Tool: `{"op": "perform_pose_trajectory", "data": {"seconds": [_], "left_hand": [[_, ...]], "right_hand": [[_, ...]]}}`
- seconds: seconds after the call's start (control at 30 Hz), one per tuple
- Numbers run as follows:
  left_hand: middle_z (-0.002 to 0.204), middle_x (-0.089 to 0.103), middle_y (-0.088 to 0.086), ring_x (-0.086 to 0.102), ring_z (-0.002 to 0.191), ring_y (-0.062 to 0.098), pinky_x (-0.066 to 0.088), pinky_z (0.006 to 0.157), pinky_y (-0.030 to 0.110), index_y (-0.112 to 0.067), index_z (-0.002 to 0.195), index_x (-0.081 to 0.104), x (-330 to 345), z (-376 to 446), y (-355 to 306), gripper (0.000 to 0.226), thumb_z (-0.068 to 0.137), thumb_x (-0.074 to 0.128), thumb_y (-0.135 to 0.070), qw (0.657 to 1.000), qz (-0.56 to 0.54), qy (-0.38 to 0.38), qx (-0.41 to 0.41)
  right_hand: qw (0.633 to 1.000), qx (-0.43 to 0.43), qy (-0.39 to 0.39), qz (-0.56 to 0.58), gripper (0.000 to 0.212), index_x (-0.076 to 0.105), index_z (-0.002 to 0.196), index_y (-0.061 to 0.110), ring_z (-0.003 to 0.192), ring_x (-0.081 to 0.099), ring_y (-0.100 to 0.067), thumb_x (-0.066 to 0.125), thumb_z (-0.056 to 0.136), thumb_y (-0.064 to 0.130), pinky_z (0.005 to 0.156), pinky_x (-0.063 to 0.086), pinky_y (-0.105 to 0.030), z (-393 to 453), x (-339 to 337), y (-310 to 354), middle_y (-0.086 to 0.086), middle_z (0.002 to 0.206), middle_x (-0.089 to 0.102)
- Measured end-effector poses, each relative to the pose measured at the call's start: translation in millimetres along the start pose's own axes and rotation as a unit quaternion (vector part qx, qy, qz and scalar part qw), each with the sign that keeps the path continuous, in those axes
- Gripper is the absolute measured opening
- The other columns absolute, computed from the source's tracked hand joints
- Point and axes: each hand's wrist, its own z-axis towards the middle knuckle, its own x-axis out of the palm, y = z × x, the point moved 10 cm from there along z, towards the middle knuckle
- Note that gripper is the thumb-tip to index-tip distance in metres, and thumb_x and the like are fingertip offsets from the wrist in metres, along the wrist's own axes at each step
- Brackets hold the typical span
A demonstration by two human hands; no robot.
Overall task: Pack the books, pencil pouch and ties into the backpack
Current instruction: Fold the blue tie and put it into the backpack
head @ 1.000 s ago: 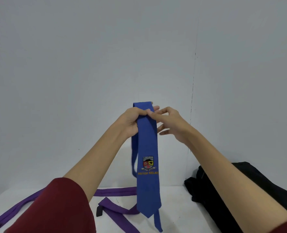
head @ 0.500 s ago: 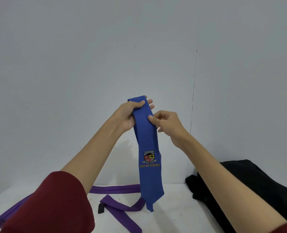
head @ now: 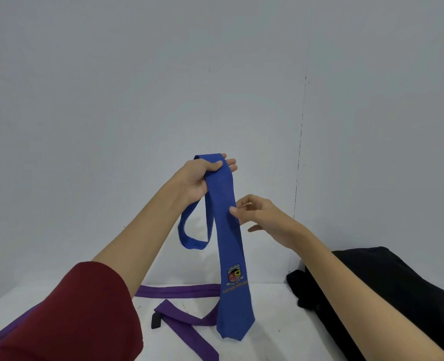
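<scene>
Left hand (head: 198, 178): raised above the table; grip clamped on the folded top of the blue tie, thumb across the near face, fingertips showing past its far edge.
Right hand (head: 263, 217): just right of the blue tie, lower than the left hand; thumb and forefinger tips met at the tie's right edge. Whether cloth was caught between them could not be told. Other fingers loosely spread.
Blue tie (head: 227, 230): hung from the left hand, folded over at the top. Wide blade faced the camera and dropped straight down, pointed tip just above or touching the table, could not tell which. Narrow end formed a loop to the left of the blade, below the left hand.
Crest (head: 235, 274): embroidered on the lower blade of the blue tie, yellow lettering under it, too small to read.
Purple tie (head: 184, 316): lay flat on the table behind and left of the blue tie's tip; one strip ran left along the wall side, another bent toward the camera, dark end beside the fold.
Backpack (head: 387, 290): black, on the table, well right of the blue tie, against the wall; right forearm crossed in front of it.
Table (head: 275, 332): white.
Sleeve (head: 85, 313): dark red, on the left upper arm, left of the blue tie.
</scene>
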Motion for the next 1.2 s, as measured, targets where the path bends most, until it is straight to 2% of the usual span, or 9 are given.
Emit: {"op": "perform_pose_trajectory", "data": {"seconds": [0.17,0.3,0.4,0.57,0.77,0.87,1.0,1.1,1.2], "left_hand": [[0.126,0.060,0.009,0.065,0.091,0.017,0.053,0.076,0.027,-0.006,0.124,0.052,9.6,0.8,-0.3,0.030,0.096,0.044,0.000,0.999,0.024,0.023,0.010],[0.125,0.061,0.007,0.065,0.095,0.017,0.053,0.079,0.029,-0.010,0.124,0.052,11.5,1.2,-6.3,0.029,0.096,0.046,-0.005,0.999,0.022,0.044,0.022],[0.121,0.062,0.009,0.064,0.101,0.025,0.052,0.084,0.036,-0.013,0.127,0.051,5.9,1.4,-1.8,0.031,0.096,0.049,-0.012,0.998,0.021,0.054,0.011],[0.103,0.066,0.013,0.064,0.094,0.026,0.052,0.089,0.039,-0.003,0.107,0.060,3.7,-7.0,36.2,0.030,0.092,0.054,-0.028,0.990,0.047,0.109,-0.077],[0.101,0.066,0.011,0.065,0.086,0.023,0.056,0.078,0.033,-0.003,0.104,0.061,-2.6,-3.0,38.8,0.017,0.095,0.048,-0.009,0.992,0.077,0.072,-0.071],[0.112,0.065,0.009,0.065,0.093,0.020,0.056,0.076,0.030,-0.003,0.115,0.058,-0.5,-2.3,31.7,0.024,0.097,0.041,-0.005,0.994,0.059,0.062,-0.062],[0.126,0.059,0.011,0.059,0.107,0.023,0.052,0.076,0.030,0.000,0.120,0.053,-0.2,-3.0,22.8,0.027,0.099,0.036,-0.004,0.997,0.038,0.045,-0.050],[0.127,0.059,0.011,0.059,0.105,0.022,0.052,0.073,0.029,-0.001,0.117,0.054,-4.6,-2.3,16.2,0.025,0.098,0.037,0.000,0.998,0.043,0.020,-0.034],[0.124,0.061,0.011,0.063,0.098,0.020,0.053,0.074,0.027,0.000,0.116,0.054,-6.7,-2.2,13.2,0.025,0.096,0.040,0.002,0.998,0.058,0.019,-0.032]], "right_hand": [[0.997,-0.025,-0.013,0.066,0.045,0.052,0.118,0.012,0.092,0.061,-0.014,0.060,0.087,0.044,0.085,0.048,-0.034,3.5,5.3,18.1,-0.001,0.109,0.064],[0.992,-0.044,-0.045,0.105,0.029,0.061,0.113,0.002,0.100,0.064,-0.025,0.057,0.094,0.023,0.089,0.053,-0.039,6.2,8.3,25.3,-0.010,0.111,0.066],[0.986,-0.050,-0.072,0.143,0.018,0.064,0.105,0.003,0.089,0.067,-0.023,0.055,0.094,0.014,0.078,0.057,-0.032,7.5,4.0,28.1,-0.012,0.104,0.069],[0.979,-0.061,-0.101,0.168,0.020,0.064,0.111,0.005,0.087,0.066,-0.023,0.053,0.095,0.010,0.073,0.055,-0.030,11.3,-4.1,37.8,-0.011,0.102,0.069],[0.979,-0.050,-0.088,0.175,0.017,0.063,0.108,0.010,0.084,0.065,-0.021,0.053,0.095,0.010,0.064,0.053,-0.025,10.5,1.8,34.1,-0.008,0.101,0.068],[0.978,-0.024,-0.120,0.166,0.004,0.056,0.090,0.012,0.087,0.065,-0.026,0.059,0.092,0.011,0.071,0.055,-0.033,9.7,-0.4,23.8,-0.015,0.106,0.067],[0.978,-0.022,-0.123,0.165,0.016,0.052,0.078,0.011,0.079,0.066,-0.025,0.063,0.090,0.014,0.069,0.056,-0.032,6.4,0.0,17.5,-0.015,0.097,0.068],[0.980,-0.035,-0.147,0.133,0.026,0.051,0.069,0.009,0.069,0.067,-0.020,0.065,0.089,0.017,0.060,0.056,-0.028,3.0,-5.2,17.9,-0.012,0.085,0.068],[0.985,-0.053,-0.151,0.068,0.029,0.050,0.067,0.008,0.070,0.064,-0.016,0.062,0.090,0.018,0.059,0.056,-0.026,3.2,-4.3,20.2,-0.005,0.078,0.065]]}}
